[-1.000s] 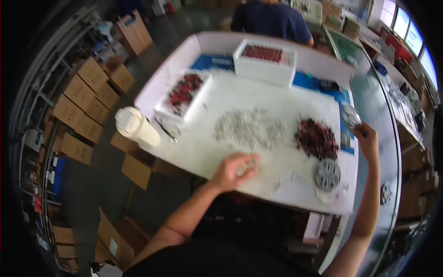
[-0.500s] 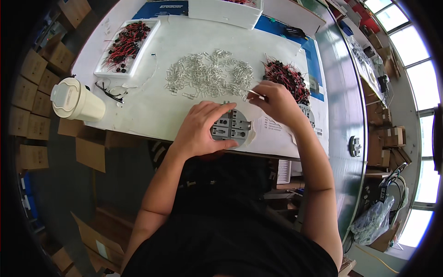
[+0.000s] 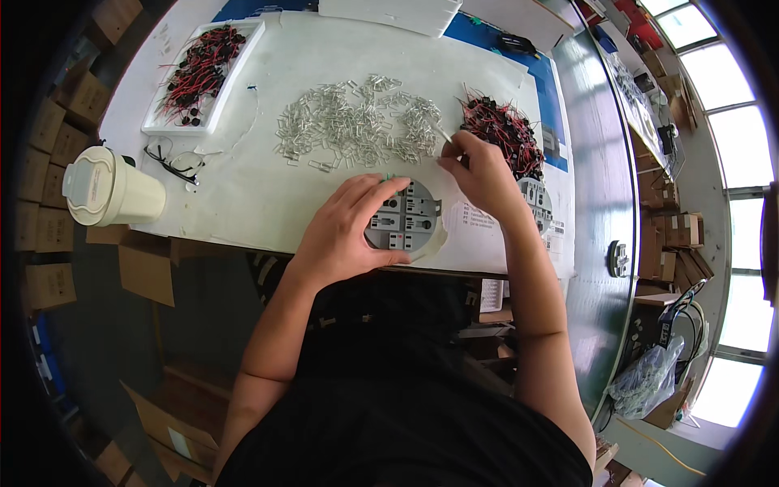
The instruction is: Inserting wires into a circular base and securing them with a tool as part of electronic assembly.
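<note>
A round grey plastic disc [image 3: 418, 231] with moulded slots lies at the table's front edge. My left hand [image 3: 345, 223] grips its left side, thumb at the near edge and fingers along the far edge. My right hand [image 3: 480, 166] pinches a slim pale stick-like tool [image 3: 439, 127]; its exact kind cannot be made out. The tool's tip points at the right side of a spread pile of small clear and silvery pieces [image 3: 349, 122]. Beside that hand is a heap of black round parts with red and black wires [image 3: 503, 134].
A second slotted grey disc [image 3: 535, 199] lies right of my right wrist. At the left are a white tray [image 3: 213, 122] of wired parts, eyeglasses [image 3: 172, 166] and a cream lidded cup [image 3: 114, 188]. A white box [image 3: 389, 15] stands at the back, near a black tool [image 3: 516, 45].
My right hand has turned, and the pale tool now shows reaching from its fingers toward the clear pieces. My left hand stays on the disc. The whole view has shifted slightly.
</note>
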### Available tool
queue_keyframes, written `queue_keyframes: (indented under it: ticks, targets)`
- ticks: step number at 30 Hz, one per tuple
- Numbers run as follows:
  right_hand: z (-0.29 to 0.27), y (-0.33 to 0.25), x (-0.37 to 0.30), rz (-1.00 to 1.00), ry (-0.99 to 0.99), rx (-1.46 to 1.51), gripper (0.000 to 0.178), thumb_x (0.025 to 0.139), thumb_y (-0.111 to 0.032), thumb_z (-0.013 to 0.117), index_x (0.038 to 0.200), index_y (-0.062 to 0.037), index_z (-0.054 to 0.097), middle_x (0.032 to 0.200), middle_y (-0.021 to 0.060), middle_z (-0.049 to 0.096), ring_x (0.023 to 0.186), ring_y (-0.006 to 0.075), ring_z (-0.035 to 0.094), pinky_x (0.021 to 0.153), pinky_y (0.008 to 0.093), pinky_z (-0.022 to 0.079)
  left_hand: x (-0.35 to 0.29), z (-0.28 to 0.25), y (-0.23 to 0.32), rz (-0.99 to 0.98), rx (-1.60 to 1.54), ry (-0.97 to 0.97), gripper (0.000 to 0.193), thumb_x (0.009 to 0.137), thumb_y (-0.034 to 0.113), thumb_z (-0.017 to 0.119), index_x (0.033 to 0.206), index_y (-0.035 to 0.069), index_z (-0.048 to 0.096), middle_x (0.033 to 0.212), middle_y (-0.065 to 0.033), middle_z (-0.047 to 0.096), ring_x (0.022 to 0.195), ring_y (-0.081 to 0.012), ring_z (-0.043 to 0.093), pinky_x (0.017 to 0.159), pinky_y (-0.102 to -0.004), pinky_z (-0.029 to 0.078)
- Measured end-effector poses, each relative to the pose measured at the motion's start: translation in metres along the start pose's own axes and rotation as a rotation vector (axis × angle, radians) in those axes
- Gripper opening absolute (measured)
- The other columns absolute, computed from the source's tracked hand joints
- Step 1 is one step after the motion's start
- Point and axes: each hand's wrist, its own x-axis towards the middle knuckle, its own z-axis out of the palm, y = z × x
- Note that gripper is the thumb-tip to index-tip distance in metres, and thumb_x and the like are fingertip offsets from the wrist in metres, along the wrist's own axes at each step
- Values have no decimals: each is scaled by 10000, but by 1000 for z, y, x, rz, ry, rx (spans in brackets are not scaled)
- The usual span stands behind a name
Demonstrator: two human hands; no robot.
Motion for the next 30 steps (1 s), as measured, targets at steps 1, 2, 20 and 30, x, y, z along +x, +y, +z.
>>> queue_keyframes:
  ticks: [1,2,20,30]
  targets:
    - [-1,-1,-1,65,25,75,151,916,-99,754,1019,1,710,936,119,744,805,212,690,772,354,543,0,0,0,0,-2,-9,958,636,344,991,1475,130,580,1355,-130,640,1291,-363,589,1091,-473,502]
    - [-2,-1,-2,70,19,75,151,916,-99,754,1019,1,710,936,119,744,805,212,690,772,354,543,1,-1,0,0,-3,-18,958,645,322,987,1488,141,569,1370,-149,626,1308,-371,580,1102,-478,498]
    - [0,-28,-8,105,-152,326,222,878,-116,761,1033,35,717,877,136,755,804,210,725,765,336,566,-2,0,0,-88,-30,-25,976,649,282,984,1512,175,542,1436,-165,603,1335,-380,585,1100,-481,513]
    - [19,-27,-5,100,-86,289,244,829,-142,762,990,35,713,847,139,744,778,212,726,736,352,568,-1,3,-1,-74,-4,-9,975,642,313,994,1496,138,558,1417,-141,622,1309,-365,605,1082,-472,528]
